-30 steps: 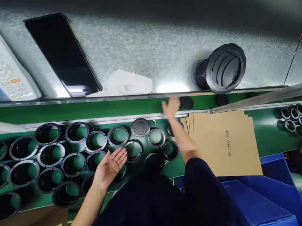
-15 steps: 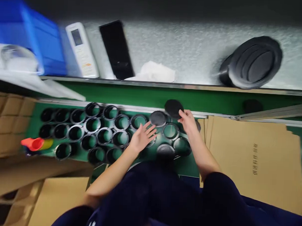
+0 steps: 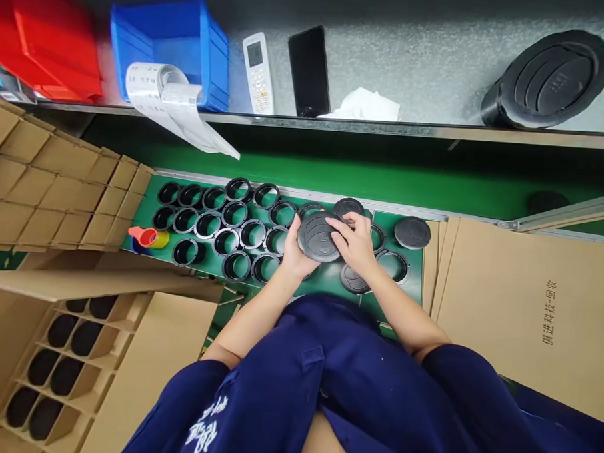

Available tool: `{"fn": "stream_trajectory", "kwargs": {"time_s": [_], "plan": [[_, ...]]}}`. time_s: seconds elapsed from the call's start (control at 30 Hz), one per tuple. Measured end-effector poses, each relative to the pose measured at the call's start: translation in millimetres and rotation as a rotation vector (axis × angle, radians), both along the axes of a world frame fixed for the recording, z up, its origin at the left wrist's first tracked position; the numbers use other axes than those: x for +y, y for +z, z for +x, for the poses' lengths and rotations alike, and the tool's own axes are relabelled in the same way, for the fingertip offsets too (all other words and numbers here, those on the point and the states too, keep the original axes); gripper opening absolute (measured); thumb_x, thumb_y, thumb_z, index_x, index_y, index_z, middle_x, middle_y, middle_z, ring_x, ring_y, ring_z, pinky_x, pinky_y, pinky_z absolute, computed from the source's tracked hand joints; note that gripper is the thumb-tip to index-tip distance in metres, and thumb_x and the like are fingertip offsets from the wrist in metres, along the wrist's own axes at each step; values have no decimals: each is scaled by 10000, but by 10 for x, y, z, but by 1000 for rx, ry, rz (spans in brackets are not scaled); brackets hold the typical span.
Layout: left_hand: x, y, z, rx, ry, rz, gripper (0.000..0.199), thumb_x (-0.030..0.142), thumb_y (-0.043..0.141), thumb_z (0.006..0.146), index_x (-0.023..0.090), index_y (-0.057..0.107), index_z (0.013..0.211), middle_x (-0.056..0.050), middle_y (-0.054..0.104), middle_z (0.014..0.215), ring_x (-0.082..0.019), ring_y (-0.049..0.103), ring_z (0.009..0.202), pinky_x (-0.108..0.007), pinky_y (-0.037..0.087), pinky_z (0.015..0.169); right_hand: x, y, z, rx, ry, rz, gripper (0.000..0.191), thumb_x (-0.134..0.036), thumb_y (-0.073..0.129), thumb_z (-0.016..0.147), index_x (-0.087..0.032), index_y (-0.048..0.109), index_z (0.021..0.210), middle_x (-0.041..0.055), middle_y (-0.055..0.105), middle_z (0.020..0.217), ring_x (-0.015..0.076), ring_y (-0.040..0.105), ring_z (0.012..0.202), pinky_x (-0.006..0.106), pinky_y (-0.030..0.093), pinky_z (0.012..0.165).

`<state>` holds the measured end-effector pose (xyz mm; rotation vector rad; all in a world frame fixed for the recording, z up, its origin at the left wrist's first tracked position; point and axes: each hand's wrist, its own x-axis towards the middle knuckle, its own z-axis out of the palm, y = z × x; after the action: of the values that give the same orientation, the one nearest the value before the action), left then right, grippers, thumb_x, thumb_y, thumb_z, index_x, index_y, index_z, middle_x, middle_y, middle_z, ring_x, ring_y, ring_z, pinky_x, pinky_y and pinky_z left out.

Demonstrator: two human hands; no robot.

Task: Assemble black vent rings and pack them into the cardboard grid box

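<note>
A round black lid (image 3: 317,238) with raised concentric rings is held up over the green bench. My left hand (image 3: 295,254) is closed around its left edge and underside, thumb at the rim. The fingers of my right hand (image 3: 355,241) rest on the lid's top right part, bent over it. Several black rings (image 3: 253,234) stand in rows to the left of my hands. Around my right hand lie more black lids, one at the back (image 3: 348,207), one to the right (image 3: 412,232) and one in front (image 3: 354,279), with an open ring (image 3: 393,265) nearby.
Above the bench, a metal shelf (image 3: 439,72) carries a blue bin (image 3: 216,62), a white remote (image 3: 258,74), a phone (image 3: 309,72) and a large black capped part (image 3: 553,84). Cardboard sheets (image 3: 518,309) lie right; a divided carton (image 3: 90,377) with black parts stands lower left.
My right hand has moved left with a black lid, and my left hand, spread before, now grips it. The camera view has shifted, showing more on the left.
</note>
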<state>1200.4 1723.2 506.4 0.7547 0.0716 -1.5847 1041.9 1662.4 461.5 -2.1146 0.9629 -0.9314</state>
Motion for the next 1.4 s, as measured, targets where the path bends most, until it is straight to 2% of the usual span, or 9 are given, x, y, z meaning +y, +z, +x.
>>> {"fn": "stream_trajectory", "kwargs": {"time_s": [0.3,0.4,0.53,0.6,0.7,0.83,1.03,1.2,1.4], "plan": [[270,35,7,-11,8,-38,536,544,459,1014,143,664,1305,-114,775,1114,-256,724,1039,-425,552,1021,205,127,-13,-40,69,46,437,-498,447,1046,-285,733,1297,123,558,1301,302,475,1299,551,401,1167],[316,116,-7,-62,148,-176,461,378,464,1006,166,621,1385,-102,760,1172,-243,705,1112,-414,527,1061,334,111,25,-276,1,342,520,-588,535,985,-261,638,1376,123,599,1263,256,588,1178,486,529,1050],[449,207,-2,-166,218,-274,499,260,464,988,250,551,1479,-75,719,1296,-222,642,1267,-385,481,1121,356,130,82,-499,114,824,550,-643,626,898,-246,632,1278,31,685,902,182,663,794,391,619,782],[527,220,28,-151,148,-247,501,468,454,1028,265,560,1473,-87,682,1370,-267,591,1346,-435,470,1138,262,247,52,-482,162,740,468,-601,627,909,-236,691,1194,31,710,904,178,664,798,375,605,795],[595,186,73,-41,-96,-134,712,735,405,976,240,566,1463,-137,667,1386,-354,580,1355,-553,459,1134,96,494,-26,-299,307,399,327,-466,579,966,-214,777,1034,58,744,1013,198,676,943,377,555,919],[608,62,28,90,-368,-25,644,658,472,992,185,593,1412,-170,711,1285,-363,670,1226,-544,491,1102,61,613,4,-112,543,248,256,-318,564,966,-197,789,981,54,767,988,198,700,945,341,533,903],[689,-98,-152,146,-365,32,547,537,518,999,141,614,1364,-173,743,1202,-361,706,1138,-603,521,1041,169,400,29,-197,354,385,280,-378,600,970,-176,770,1062,67,751,1008,184,678,888,315,536,820],[687,-19,-179,144,-262,-2,547,593,463,1003,195,627,1342,-141,741,1220,-363,677,1195,-683,492,1040,227,382,-202,-204,161,108,340,-448,557,1011,-231,814,968,97,649,1169,254,562,1201,471,424,1120],[557,154,-134,50,-244,-56,598,599,451,1012,251,519,1493,-141,674,1362,-377,645,1248,-707,490,1034,343,297,-286,1,175,29,518,-539,392,1062,-259,827,1092,117,592,1313,295,441,1306,524,340,1186]]}}
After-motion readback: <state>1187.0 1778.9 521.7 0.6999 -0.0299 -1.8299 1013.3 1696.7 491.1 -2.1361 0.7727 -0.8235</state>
